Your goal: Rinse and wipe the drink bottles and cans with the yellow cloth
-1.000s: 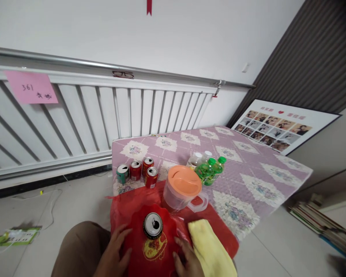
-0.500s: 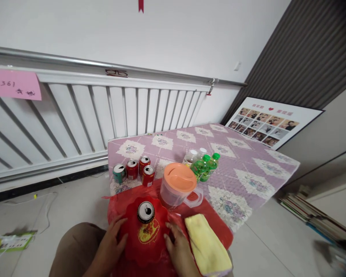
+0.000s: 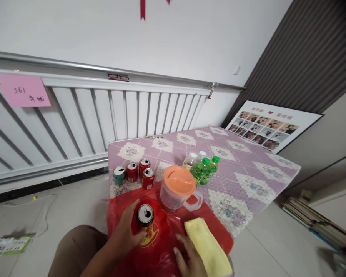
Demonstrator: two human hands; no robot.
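Note:
A black-rimmed can stands upright in a red scalloped tray with a yellow print. My left hand is over the tray's left side, thumb and fingers apart beside the can; whether it touches the can is unclear. My right hand is right of the tray, by a folded yellow cloth, its fingers apart and holding nothing. Behind the tray stands a clear plastic jug with an orange lid, its handle to the right.
Red cans and a green can stand at the table's left. Green-capped bottles and white-capped ones stand behind the jug. Red plastic covers the near edge of the flowered tablecloth. A radiator lines the wall.
My left hand has moved from the tray's left rim up and inward beside the can. My right hand has left the tray's right rim and shifted right and down, nearer the cloth.

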